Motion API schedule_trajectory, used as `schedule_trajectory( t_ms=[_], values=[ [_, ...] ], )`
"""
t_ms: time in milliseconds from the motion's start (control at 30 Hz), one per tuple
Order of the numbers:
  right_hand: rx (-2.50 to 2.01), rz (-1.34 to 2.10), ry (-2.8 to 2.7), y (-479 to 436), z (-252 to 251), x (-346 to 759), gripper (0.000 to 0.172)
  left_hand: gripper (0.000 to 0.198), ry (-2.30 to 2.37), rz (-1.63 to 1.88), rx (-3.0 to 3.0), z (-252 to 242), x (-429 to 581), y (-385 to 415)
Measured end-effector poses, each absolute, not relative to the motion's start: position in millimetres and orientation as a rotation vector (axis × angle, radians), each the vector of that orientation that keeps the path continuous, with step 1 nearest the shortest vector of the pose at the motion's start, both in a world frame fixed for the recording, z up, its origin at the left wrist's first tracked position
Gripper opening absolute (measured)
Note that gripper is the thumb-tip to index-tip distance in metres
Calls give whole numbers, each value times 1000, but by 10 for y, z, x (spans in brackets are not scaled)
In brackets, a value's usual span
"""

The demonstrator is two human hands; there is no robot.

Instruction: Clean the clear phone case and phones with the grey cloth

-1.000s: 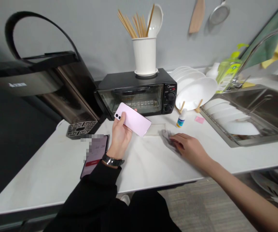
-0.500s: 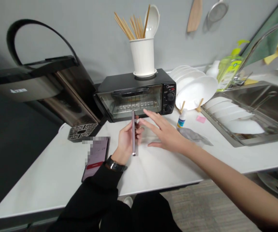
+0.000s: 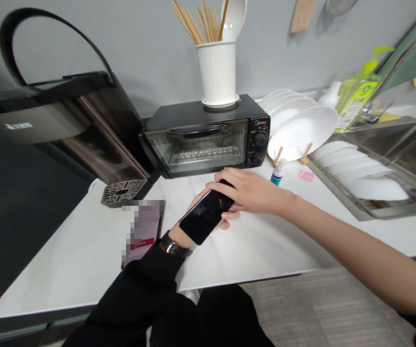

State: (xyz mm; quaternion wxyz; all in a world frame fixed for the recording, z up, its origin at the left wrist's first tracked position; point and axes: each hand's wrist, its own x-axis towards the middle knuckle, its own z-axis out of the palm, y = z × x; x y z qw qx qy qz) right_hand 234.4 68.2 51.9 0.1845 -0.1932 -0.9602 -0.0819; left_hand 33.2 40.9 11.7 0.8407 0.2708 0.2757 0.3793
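Note:
A smartphone [image 3: 205, 218] with a dark screen lies tilted, face up, across my left hand [image 3: 195, 199]. The left thumb side is along its left edge and the fingertips curl round its right edge. My right hand [image 3: 249, 189] reaches in from the right and wraps its fingers over the far end of the same phone, covering that part. A black watch [image 3: 174, 248] is on my left wrist. Left of that wrist a second phone [image 3: 146, 230] lies on the counter with its screen lit, partly blurred out.
A black toaster oven [image 3: 208, 144] stands behind my hands, with a white chopstick holder [image 3: 218, 70] on it. At left is a dark drink dispenser [image 3: 96, 140]. To the right are racked plates [image 3: 302, 132], a small bottle [image 3: 278, 172], a pink note [image 3: 306, 176] and the sink [image 3: 352, 207].
My right hand has moved left and closed on the phone's far end. The phone has turned from edge-on to screen up. A grey cloth by the small bottle is now hidden behind my right arm.

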Motion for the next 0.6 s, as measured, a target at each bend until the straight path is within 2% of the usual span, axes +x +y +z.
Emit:
schedule_trajectory(
  t_ms=[100, 167, 267, 333, 367, 467, 533, 600],
  values=[
    [-564, -175, -2721, 722, 531, 2401, 55, 38, 555, 608, 595, 217, 329, 441],
    [-605, -95, -2670, 754, 512, 2461, 57, 47, 587, 615, 624, 308, 255, 485],
    [-795, 102, -2465, 790, 428, 2537, 63, 70, 697, 729, 707, 441, 106, 559],
    [-955, 261, -2300, 798, 341, 2552, 65, 78, 770, 894, 783, 480, 50, 596],
    [-1016, 343, -2246, 799, 294, 2546, 63, 76, 805, 989, 829, 476, 45, 609],
    [-1077, 527, -2236, 803, 160, 2499, 49, 56, 918, 1230, 986, 387, 86, 638],
    [-1055, 520, -2279, 821, 72, 2467, 47, 60, 992, 1282, 1109, 302, 113, 663],
    [-1024, 443, -2294, 859, -21, 2455, 52, 62, 1059, 1275, 1251, 224, 115, 703]
  ],
)
